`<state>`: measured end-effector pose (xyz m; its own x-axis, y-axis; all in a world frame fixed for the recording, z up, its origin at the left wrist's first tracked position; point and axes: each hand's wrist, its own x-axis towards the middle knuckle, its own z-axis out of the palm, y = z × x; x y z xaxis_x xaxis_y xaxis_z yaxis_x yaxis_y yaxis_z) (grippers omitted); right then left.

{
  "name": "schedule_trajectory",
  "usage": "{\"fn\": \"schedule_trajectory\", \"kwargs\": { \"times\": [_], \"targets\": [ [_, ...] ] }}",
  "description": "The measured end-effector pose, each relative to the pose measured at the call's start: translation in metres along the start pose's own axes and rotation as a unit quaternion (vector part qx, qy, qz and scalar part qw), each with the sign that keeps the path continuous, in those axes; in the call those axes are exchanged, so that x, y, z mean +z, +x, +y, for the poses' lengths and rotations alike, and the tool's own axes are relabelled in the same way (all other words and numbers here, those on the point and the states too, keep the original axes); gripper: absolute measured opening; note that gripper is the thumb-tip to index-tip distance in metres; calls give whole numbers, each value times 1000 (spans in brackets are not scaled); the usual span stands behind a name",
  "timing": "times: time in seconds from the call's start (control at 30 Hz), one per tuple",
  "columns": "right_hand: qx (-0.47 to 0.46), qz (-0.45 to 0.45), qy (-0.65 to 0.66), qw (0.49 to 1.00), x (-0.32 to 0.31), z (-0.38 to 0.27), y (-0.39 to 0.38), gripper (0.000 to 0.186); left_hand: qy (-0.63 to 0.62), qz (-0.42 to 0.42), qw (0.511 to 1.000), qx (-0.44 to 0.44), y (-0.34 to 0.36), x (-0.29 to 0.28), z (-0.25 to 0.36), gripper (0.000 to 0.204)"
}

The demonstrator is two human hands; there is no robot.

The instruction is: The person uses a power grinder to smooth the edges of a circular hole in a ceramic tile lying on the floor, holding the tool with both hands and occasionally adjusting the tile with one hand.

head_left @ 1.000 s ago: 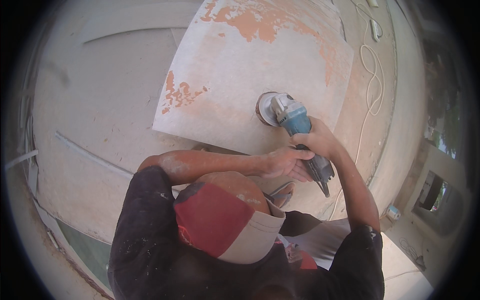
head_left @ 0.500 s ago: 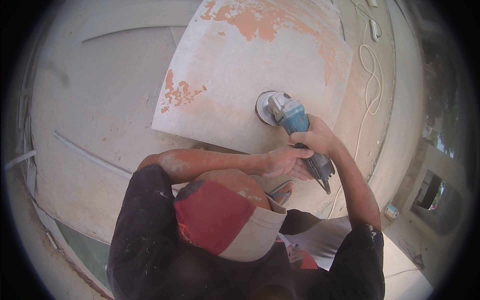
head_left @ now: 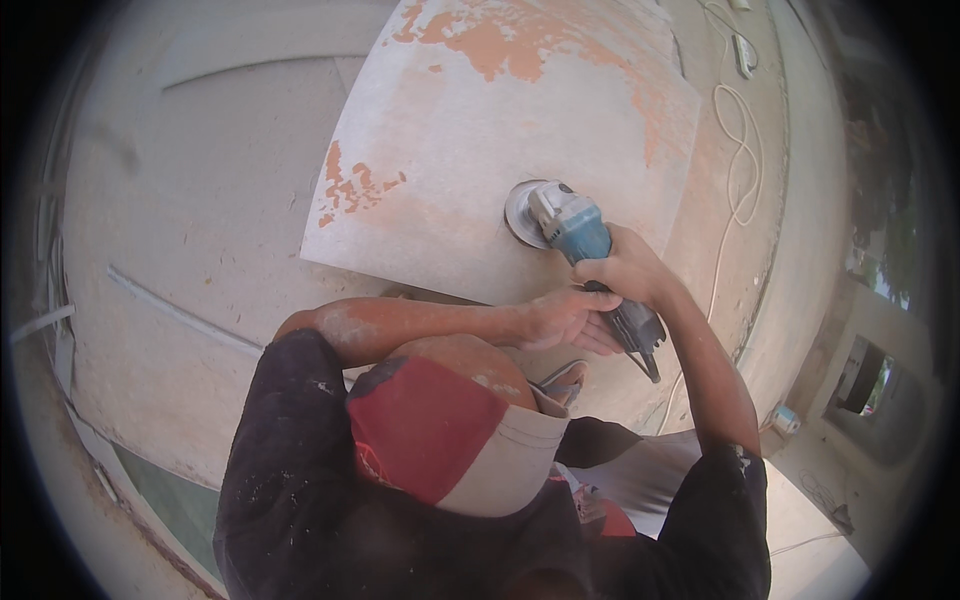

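My right hand [head_left: 627, 262] grips the blue body of an angle grinder [head_left: 578, 232]. My left hand [head_left: 577, 318] supports its black rear part, thumb across it and fingers stretched beneath. The grinder's round head [head_left: 520, 213] is down on a white sheet or panel [head_left: 450, 160] with flaked orange patches across its top and left side. The disc's face against the panel is hidden.
A pale floor [head_left: 190, 180] surrounds the panel, with a long strip [head_left: 180, 310] at left. A looped white cord [head_left: 747, 210] and power strip [head_left: 743, 56] lie at right. A red-and-white cap [head_left: 425, 430] and dark-shirted shoulders fill the lower middle. A sandalled foot [head_left: 565, 383] shows below my hands.
The grinder and both hands have shifted slightly leftward and toward the top of the picture over the panel. The grip on the grinder looks the same.
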<state>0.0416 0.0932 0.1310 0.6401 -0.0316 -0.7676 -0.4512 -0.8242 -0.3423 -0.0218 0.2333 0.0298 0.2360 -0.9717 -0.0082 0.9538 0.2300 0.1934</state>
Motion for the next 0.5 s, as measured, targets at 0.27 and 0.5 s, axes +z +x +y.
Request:
{"fn": "schedule_trajectory", "kwargs": {
  "times": [0.27,0.5],
  "targets": [
    [0,8,-3,1000,4,3,1,57,2,-6,1000,8,1,-6,-4,52],
    [2,19,2,1000,6,3,-1,58,-2,-20,1000,7,-1,-7,-4,53]
  ]
}}
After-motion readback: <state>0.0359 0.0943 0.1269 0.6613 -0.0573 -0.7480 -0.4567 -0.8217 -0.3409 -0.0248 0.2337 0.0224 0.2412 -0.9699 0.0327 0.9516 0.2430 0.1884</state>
